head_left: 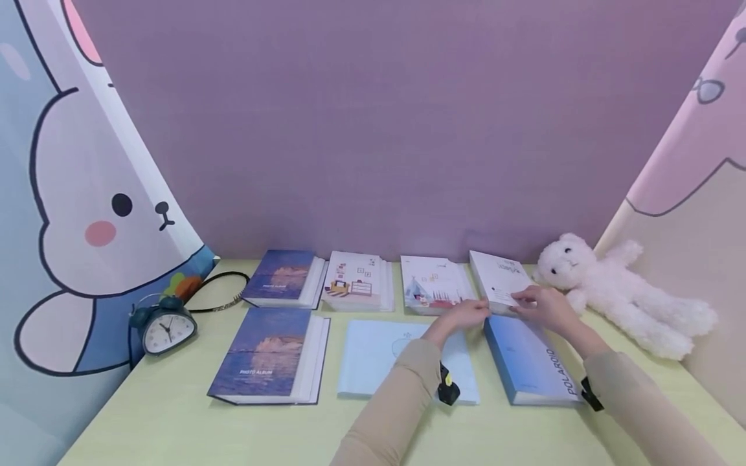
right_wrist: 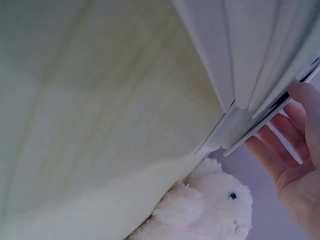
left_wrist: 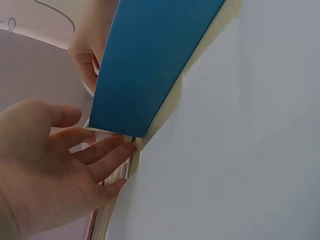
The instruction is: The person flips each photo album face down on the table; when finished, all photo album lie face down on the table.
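Nearest you in the head view, your two beige sleeves reach out over the pale green table (head_left: 175, 421). Your left hand (head_left: 466, 316) and right hand (head_left: 544, 305) meet at the near edge of the white album (head_left: 500, 278), far right in the back row, just beyond the blue Polaroid album (head_left: 527, 359). The right hand's fingers lie over that edge, seemingly to square it with the row. A white teddy bear (head_left: 618, 291) lies just right of it, and an alarm clock (head_left: 166, 327) stands far left.

In the left wrist view, your left hand (left_wrist: 45, 175) is spread wide, its fingertips (left_wrist: 117, 145) touching the white album's page edge (left_wrist: 117, 172) beside the blue cover's corner (left_wrist: 150, 60); it holds nothing.

In the right wrist view, your right hand (right_wrist: 292, 150) cups the white album's edge (right_wrist: 250, 120) with loosely bent fingers; whether it truly grips is hard to tell at this angle. The bear (right_wrist: 210, 210) sits just below.
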The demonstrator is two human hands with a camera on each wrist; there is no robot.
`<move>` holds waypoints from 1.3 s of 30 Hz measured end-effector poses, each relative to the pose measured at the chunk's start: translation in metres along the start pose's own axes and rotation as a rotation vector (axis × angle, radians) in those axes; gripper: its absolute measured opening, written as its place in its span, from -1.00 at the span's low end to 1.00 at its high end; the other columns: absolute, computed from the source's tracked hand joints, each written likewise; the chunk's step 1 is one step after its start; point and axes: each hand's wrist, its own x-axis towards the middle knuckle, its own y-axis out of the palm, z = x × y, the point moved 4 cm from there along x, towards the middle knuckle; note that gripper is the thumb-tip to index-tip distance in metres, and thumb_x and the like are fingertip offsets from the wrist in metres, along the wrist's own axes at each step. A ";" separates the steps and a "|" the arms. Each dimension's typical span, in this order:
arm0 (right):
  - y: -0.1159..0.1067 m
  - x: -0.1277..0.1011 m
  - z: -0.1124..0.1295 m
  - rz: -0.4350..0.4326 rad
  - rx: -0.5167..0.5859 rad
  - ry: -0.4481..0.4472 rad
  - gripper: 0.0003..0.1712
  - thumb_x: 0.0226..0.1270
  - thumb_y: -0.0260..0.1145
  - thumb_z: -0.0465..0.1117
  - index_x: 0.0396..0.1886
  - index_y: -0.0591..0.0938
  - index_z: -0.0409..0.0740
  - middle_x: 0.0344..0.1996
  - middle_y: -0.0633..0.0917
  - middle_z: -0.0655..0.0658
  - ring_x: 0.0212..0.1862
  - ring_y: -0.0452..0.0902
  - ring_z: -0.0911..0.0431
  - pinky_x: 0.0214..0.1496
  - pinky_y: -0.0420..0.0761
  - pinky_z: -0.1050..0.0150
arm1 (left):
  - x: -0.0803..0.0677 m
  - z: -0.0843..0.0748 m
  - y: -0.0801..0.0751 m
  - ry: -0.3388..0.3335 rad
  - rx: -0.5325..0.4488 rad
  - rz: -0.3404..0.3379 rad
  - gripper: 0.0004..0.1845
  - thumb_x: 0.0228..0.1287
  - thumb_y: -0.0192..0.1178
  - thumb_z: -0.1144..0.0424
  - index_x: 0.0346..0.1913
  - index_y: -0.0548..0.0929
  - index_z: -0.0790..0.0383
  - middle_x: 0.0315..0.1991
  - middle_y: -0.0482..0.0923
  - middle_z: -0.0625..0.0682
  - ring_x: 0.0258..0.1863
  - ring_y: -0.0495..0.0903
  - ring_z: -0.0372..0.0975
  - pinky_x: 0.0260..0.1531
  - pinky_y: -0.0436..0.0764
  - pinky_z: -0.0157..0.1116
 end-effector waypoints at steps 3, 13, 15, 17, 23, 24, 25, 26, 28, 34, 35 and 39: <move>-0.002 -0.002 0.002 -0.025 0.015 -0.022 -0.67 0.06 0.41 -0.25 -0.17 0.68 -0.35 -0.34 0.72 -0.29 -0.29 0.65 -0.14 -0.28 0.63 0.01 | 0.001 0.000 0.001 0.014 -0.039 -0.005 -0.48 0.44 -0.13 0.07 0.41 0.22 0.07 0.41 0.19 -0.10 -0.46 0.39 -0.28 -0.29 0.44 -0.41; -0.009 -0.003 -0.001 -0.112 0.081 -0.064 -0.72 0.05 0.41 -0.33 -0.20 0.69 -0.36 -0.35 0.73 -0.30 -0.30 0.66 -0.16 -0.33 0.65 0.05 | 0.003 -0.004 -0.006 0.050 -0.171 -0.172 -0.56 0.44 -0.09 0.13 0.34 0.35 -0.13 -0.23 0.61 0.03 -0.60 0.30 -0.34 -0.54 0.37 -0.45; -0.010 -0.003 0.000 -0.136 0.093 -0.080 -0.72 0.04 0.42 -0.34 -0.21 0.69 -0.37 -0.36 0.73 -0.30 -0.32 0.67 -0.16 -0.34 0.65 0.04 | 0.003 -0.005 -0.006 0.055 -0.205 -0.172 -0.56 0.44 -0.11 0.15 0.35 0.33 -0.16 -0.43 0.51 0.04 -0.66 0.27 -0.34 -0.61 0.37 -0.43; -0.011 -0.003 0.000 -0.155 0.106 -0.086 -0.72 0.03 0.42 -0.35 -0.21 0.68 -0.37 -0.37 0.73 -0.31 -0.33 0.67 -0.17 -0.35 0.65 0.03 | 0.002 -0.007 -0.006 0.066 -0.225 -0.175 -0.56 0.46 -0.13 0.15 0.35 0.32 -0.19 -0.50 0.44 0.01 -0.71 0.24 -0.35 -0.66 0.34 -0.44; -0.016 -0.003 0.001 -0.152 0.169 -0.014 -0.72 0.09 0.40 -0.34 -0.17 0.68 -0.36 -0.34 0.73 -0.32 -0.30 0.65 -0.21 -0.36 0.66 0.19 | 0.002 -0.012 -0.009 0.105 -0.219 -0.225 -0.56 0.45 -0.11 0.16 0.33 0.34 -0.26 -0.20 0.58 0.05 -0.68 0.29 -0.34 -0.67 0.33 -0.45; -0.016 -0.002 0.001 -0.148 0.180 -0.003 -0.72 0.10 0.40 -0.33 -0.16 0.67 -0.36 -0.33 0.73 -0.33 -0.29 0.65 -0.21 -0.37 0.65 0.26 | 0.003 -0.013 -0.009 0.107 -0.221 -0.235 -0.56 0.45 -0.09 0.16 0.32 0.35 -0.27 -0.08 0.59 0.05 -0.60 0.37 -0.34 -0.62 0.37 -0.45; -0.017 -0.002 0.001 -0.145 0.190 0.007 -0.72 0.12 0.39 -0.32 -0.15 0.67 -0.36 -0.31 0.72 -0.33 -0.28 0.65 -0.22 -0.37 0.63 0.32 | 0.003 -0.013 -0.009 0.110 -0.213 -0.247 -0.56 0.44 -0.09 0.15 0.32 0.35 -0.28 0.03 0.57 0.03 -0.49 0.47 -0.33 -0.54 0.43 -0.46; -0.018 -0.002 0.001 -0.142 0.197 0.014 -0.71 0.14 0.38 -0.31 -0.14 0.67 -0.36 -0.30 0.72 -0.33 -0.27 0.65 -0.23 -0.36 0.61 0.39 | 0.003 -0.014 -0.010 0.115 -0.210 -0.258 -0.56 0.44 -0.08 0.14 0.32 0.35 -0.28 0.13 0.54 0.02 -0.36 0.54 -0.31 -0.45 0.48 -0.44; -0.019 -0.002 0.001 -0.136 0.222 0.032 -0.72 0.16 0.36 -0.30 -0.13 0.66 -0.36 -0.27 0.72 -0.34 -0.25 0.64 -0.25 -0.35 0.56 0.46 | 0.004 -0.015 -0.009 0.124 -0.199 -0.278 -0.57 0.43 -0.07 0.12 0.33 0.35 -0.22 0.22 0.47 0.01 -0.06 0.57 -0.26 -0.23 0.55 -0.40; -0.021 -0.003 -0.003 -0.109 0.307 0.092 -0.71 0.23 0.32 -0.27 -0.10 0.63 -0.37 -0.17 0.67 -0.37 -0.19 0.61 -0.29 -0.34 0.57 0.46 | 0.003 -0.018 -0.008 0.147 -0.202 -0.330 -0.55 0.43 -0.09 0.10 0.34 0.36 0.03 0.20 0.47 0.01 0.17 0.48 -0.20 0.11 0.48 -0.38; -0.021 -0.003 -0.004 -0.096 0.326 0.107 -0.69 0.25 0.30 -0.25 -0.08 0.62 -0.37 -0.14 0.65 -0.38 -0.16 0.60 -0.30 -0.34 0.57 0.46 | 0.003 -0.018 -0.008 0.151 -0.213 -0.336 -0.55 0.43 -0.08 0.10 0.34 0.36 0.03 0.19 0.48 0.00 0.16 0.48 -0.21 0.10 0.48 -0.39; -0.020 -0.005 -0.006 -0.043 0.417 0.183 -0.60 0.30 0.27 -0.16 -0.01 0.57 -0.38 -0.04 0.60 -0.39 -0.14 0.64 -0.01 -0.31 0.63 0.42 | 0.002 -0.020 -0.007 0.160 -0.266 -0.348 -0.56 0.43 -0.06 0.10 0.32 0.38 0.01 0.17 0.49 -0.03 0.14 0.50 -0.23 0.06 0.50 -0.40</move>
